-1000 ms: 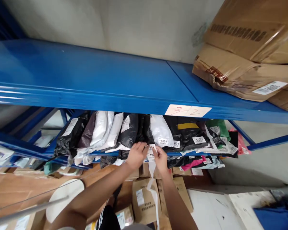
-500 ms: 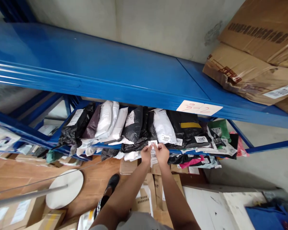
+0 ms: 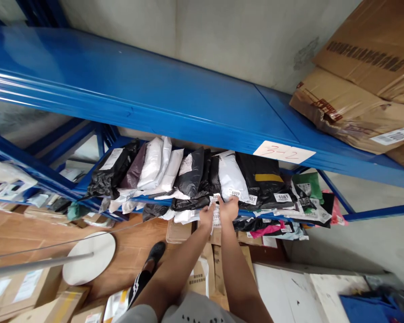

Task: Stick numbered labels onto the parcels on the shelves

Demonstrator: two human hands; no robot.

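A strip of white number labels (image 3: 216,218) hangs between my two hands, its top label at the lower edge of a black mailer bag (image 3: 214,174). My left hand (image 3: 207,215) is closed in a pinch at the strip's left side. At the top label's right edge, my right hand (image 3: 229,209) is closed with its fingertips by the label, just under the white parcel (image 3: 231,175) marked 6009. Its fingers partly hide the label and the bag's edge, so whether it also grips the bag cannot be made out.
A blue shelf (image 3: 175,94) with a paper sign (image 3: 284,152) reading 3-2 crosses above the row of bagged parcels. Large cartons (image 3: 360,107) sit on it at the right. Below are more bags, cardboard boxes (image 3: 180,232) and a round white base (image 3: 90,258) with a pole.
Both hands have moved slightly up toward the parcels with the label strip. The top label now lies at the black bag's edge, and my right fingers are closer to the white parcel.
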